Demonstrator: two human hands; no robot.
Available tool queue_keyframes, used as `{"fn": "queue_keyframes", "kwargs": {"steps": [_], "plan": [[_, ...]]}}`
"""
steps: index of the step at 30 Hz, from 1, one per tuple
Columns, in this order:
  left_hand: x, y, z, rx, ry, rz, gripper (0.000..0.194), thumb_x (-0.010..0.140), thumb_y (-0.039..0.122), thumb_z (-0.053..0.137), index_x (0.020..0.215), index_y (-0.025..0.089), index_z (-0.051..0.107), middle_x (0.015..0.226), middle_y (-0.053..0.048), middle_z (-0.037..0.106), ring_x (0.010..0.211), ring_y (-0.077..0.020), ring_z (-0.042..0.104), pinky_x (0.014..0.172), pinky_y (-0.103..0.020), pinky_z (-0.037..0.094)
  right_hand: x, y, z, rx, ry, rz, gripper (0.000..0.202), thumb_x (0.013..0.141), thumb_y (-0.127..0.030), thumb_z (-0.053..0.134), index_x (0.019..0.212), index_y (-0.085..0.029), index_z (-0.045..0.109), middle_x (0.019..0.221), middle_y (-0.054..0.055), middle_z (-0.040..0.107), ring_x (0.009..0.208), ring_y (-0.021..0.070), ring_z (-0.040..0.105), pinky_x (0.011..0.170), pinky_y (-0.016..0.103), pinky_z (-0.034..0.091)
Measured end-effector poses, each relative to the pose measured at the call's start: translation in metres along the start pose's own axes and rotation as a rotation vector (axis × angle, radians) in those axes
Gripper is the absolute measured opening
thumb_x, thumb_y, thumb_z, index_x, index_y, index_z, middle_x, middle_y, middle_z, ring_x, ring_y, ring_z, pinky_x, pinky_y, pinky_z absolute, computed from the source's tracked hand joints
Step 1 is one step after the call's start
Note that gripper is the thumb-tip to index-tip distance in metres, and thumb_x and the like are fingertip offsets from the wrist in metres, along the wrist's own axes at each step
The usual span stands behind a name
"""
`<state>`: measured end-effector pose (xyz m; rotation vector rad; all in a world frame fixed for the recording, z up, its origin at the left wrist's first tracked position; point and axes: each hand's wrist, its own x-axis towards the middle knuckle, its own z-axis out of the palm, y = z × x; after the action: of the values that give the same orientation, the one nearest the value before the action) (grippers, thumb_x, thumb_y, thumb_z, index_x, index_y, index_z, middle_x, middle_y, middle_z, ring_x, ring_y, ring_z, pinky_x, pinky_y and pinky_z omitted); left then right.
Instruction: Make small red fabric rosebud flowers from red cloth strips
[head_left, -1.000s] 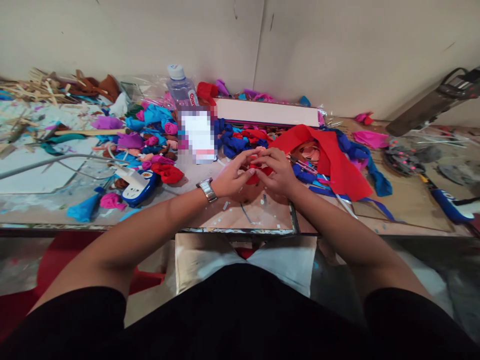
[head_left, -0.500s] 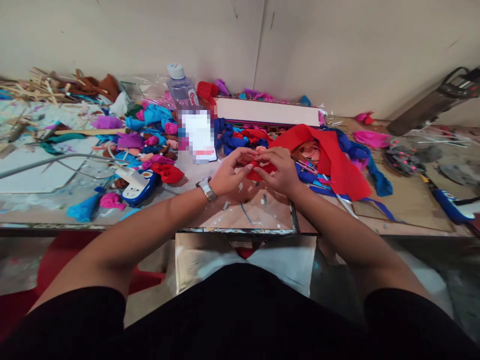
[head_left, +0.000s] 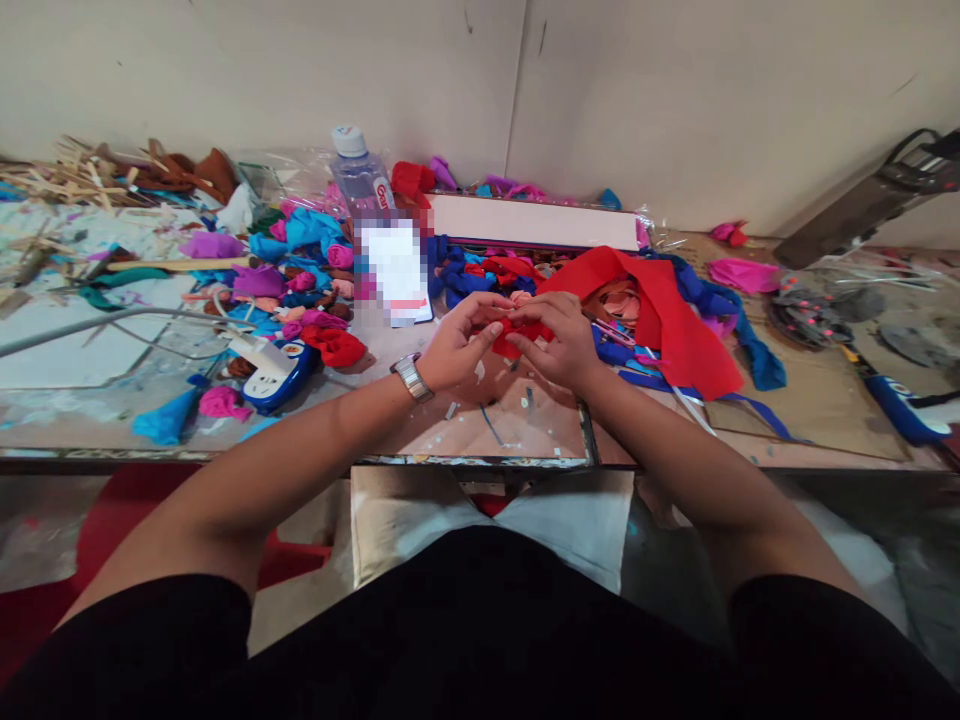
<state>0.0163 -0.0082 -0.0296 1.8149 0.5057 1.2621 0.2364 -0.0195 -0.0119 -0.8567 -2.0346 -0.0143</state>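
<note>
Between my two hands is a small piece of red material [head_left: 513,338], partly covered by fingers. My left hand [head_left: 459,345], with a metal watch at the wrist, pinches its left side between thumb and fingers. On the right side my right hand [head_left: 556,340] grips the same piece, fingers curled over the top. Both hands are over the front middle of the table [head_left: 517,420]. Just right of them lies a long red strip [head_left: 675,320], draped over blue strips and peach pieces.
A phone [head_left: 396,270] and a clear bottle [head_left: 364,180] stand behind left. Colourful rolled pieces [head_left: 259,280], a blue-white power socket [head_left: 281,380] and a grey cable lie left. A long white box [head_left: 525,222] is behind; a dark bottle [head_left: 855,205] leans right.
The red piece between my fingers has shifted slightly and shows a little more. My thumbs have parted a little; both arms are nearly where they were.
</note>
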Motion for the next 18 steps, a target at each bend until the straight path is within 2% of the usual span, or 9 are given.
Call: {"fn": "queue_keyframes", "kwargs": {"steps": [11, 18], "plan": [[0.0008, -0.0017, -0.0018, -0.065, -0.051, -0.019, 0.042, 0.101, 0.046, 0.075, 0.136, 0.024, 0.062, 0.135, -0.012, 0.074, 0.12, -0.0217, 0.077, 0.098, -0.035, 0.065, 0.0001, -0.0007, -0.0005, 0.011, -0.02, 0.047, 0.042, 0.099, -0.066, 0.067, 0.113, -0.029, 0.081, 0.112, 0.008, 0.079, 0.111, 0.029, 0.071, 0.104, 0.049, 0.048], [0.0, -0.001, -0.0007, -0.073, -0.083, -0.01, 0.046, 0.104, 0.047, 0.071, 0.142, 0.025, 0.058, 0.135, -0.012, 0.074, 0.12, -0.0227, 0.077, 0.1, -0.037, 0.065, -0.0004, 0.0028, 0.0036, 0.036, 0.028, -0.027, 0.032, 0.1, -0.06, 0.07, 0.114, -0.035, 0.084, 0.108, 0.005, 0.074, 0.107, 0.0258, 0.07, 0.099, 0.048, 0.049]]}}
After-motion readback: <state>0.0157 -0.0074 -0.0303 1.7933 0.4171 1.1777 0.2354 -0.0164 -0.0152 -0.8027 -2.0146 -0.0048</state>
